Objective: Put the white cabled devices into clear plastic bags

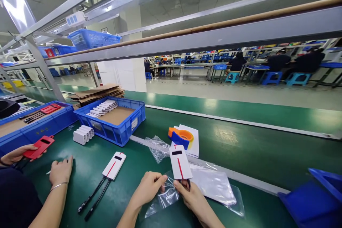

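Observation:
My left hand (150, 189) pinches the edge of a clear plastic bag (162, 199) above the green bench. Upright in my right hand (196, 199) is a white device (179, 164) with a dark window and a red stripe; my fingers close round its lower end, where black cables come out. The bag hangs between my two hands. A second white device (114, 165) with two black cables lies on the bench to the left. Right of the held device is a stack of clear bags (213, 183).
A blue tray (114, 131) of white parts and a tape dispenser (181, 137) stand farther back. At left, a co-worker's hand holds a red device (41, 147), near white housings (83, 134). A blue bin (315, 199) is at right; a shelf rail (187, 42) crosses above.

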The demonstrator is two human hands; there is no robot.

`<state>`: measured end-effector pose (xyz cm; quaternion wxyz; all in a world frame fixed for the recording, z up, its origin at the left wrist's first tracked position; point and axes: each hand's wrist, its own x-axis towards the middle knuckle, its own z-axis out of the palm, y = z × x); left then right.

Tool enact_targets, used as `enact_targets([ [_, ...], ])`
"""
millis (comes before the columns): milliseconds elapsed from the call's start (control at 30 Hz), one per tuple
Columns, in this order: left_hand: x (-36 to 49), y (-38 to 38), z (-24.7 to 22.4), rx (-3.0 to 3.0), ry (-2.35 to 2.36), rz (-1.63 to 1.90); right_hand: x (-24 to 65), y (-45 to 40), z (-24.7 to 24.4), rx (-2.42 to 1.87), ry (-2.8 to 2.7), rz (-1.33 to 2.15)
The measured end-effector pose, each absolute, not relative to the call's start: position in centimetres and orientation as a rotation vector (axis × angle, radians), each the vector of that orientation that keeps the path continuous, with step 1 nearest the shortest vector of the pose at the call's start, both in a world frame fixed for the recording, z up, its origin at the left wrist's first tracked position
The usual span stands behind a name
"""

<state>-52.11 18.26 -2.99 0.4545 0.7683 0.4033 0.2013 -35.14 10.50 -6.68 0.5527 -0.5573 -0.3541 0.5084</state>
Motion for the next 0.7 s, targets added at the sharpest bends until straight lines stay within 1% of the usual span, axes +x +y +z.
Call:
enact_targets([
  [100,-51.9,18.1,-3.2,1.904,1.086,0.562,-35.2,10.5,-6.8,-1.307,-0.834,1.155],
  [233,-51.3,17.1,-3.1,2.051,1.152,0.956,-35.0,10.5,-7.1,-1.327,-0.833,1.130],
  [300,-50.9,16.5,-3.0,2.138,1.051,1.031,-34.9,10.5,-7.1,-1.337,-0.848,1.141],
  [367,-50.5,15.9,-3.1,2.136,0.962,0.949,-34.9,10.5,-7.1,-1.328,-0.879,1.148],
  [533,-49.9,15.9,-3.6,1.801,0.921,0.762,-35.4,10.1,-6.7,-1.266,-0.960,1.144],
  [700,-51.1,16.8,-2.8,1.740,0.886,0.728,-35.2,9.7,-5.9,-1.265,-0.918,1.228],
])
